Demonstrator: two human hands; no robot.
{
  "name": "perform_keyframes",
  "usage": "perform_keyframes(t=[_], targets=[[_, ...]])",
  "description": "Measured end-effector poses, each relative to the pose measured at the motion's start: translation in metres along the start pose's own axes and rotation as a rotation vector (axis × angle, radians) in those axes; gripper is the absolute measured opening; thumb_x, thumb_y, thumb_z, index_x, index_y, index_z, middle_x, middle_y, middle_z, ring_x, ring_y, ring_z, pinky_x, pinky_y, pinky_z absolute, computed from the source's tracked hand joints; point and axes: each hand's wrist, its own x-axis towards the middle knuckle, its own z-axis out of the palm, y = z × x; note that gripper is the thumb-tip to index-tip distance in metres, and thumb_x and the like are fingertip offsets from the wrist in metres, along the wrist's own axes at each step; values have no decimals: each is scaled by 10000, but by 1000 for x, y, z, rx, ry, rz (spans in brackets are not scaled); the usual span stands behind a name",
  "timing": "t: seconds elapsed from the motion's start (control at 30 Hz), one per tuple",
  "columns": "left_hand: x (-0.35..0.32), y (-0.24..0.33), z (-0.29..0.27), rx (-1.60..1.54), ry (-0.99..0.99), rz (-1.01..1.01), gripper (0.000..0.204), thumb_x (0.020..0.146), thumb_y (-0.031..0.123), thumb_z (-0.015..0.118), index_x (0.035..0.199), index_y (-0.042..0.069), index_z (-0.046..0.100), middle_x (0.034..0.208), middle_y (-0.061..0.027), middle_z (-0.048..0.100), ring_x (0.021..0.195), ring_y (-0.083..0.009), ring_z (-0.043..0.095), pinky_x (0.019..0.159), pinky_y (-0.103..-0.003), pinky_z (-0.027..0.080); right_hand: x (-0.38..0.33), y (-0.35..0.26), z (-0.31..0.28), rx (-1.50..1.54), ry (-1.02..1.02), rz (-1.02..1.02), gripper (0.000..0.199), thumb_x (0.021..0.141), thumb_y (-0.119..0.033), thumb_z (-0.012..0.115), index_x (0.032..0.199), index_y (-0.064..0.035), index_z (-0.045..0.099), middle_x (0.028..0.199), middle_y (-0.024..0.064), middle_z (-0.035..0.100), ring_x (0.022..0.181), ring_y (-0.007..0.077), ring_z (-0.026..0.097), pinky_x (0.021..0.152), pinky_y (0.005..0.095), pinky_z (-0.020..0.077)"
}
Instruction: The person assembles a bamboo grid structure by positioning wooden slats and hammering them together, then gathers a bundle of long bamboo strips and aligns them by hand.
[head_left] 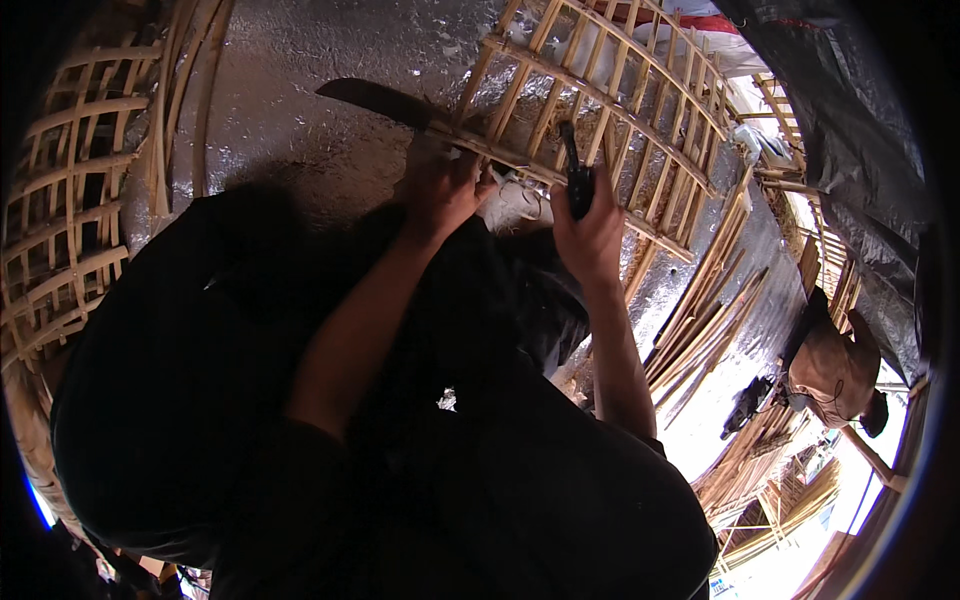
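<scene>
- The bamboo lattice (600,110) is laid over the grey ground (300,60), its near edge strip just in front of both hands.
- A long dark knife (385,100) is gripped by the left hand (445,190), fingers closed round the handle, with the blade pointing up and to the left along the lattice edge.
- A narrow black tool (577,175) is held upright in the closed right hand (590,235), against a lattice strip.
- A slip of the blade off the hard strip could be caused by a glancing stroke; the right hand, being near, could be cut.
- A strip could be split if struck too hard.
- Loose bamboo strips (710,320) are piled to the right, near another person (835,370).
</scene>
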Motion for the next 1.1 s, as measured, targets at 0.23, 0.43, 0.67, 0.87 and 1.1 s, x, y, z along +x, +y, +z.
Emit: perform_keyframes(t=[0.23,0.43,0.67,0.87,1.1], targets=[[12,10,-6,-3,-103,-76,443,808,324,777,1187,135,649,724,-117,671,646,-307,688,594,-431,568,44,22,22,-28,-128,-373,321,855,-158,778,1080,-22,594,912,251,685,886,466,686,733,492,544],[5,3,2,-4,-68,-65,426,806,347,773,1154,137,644,669,-123,650,600,-303,677,563,-429,562,44,24,35,-33,-107,-359,310,851,-152,783,1053,-11,594,887,254,682,879,470,678,727,497,539],[4,3,4,-13,-67,-65,352,820,356,758,1059,123,646,694,-126,661,621,-308,680,565,-432,553,50,19,38,21,-94,-274,327,847,-156,776,1066,5,595,869,245,702,870,452,696,740,480,547],[8,7,2,-36,-149,-109,369,783,333,793,1053,136,638,756,-114,680,654,-331,680,584,-453,545,51,19,36,-23,-144,-106,387,846,-223,811,1104,-10,617,942,206,719,932,380,728,802,440,560],[-4,23,-14,-158,-99,-3,384,759,330,842,967,84,633,712,-131,657,682,-347,670,656,-466,542,30,29,13,-30,-11,-78,344,829,-163,783,1061,16,604,955,227,649,906,444,644,787,503,512]])
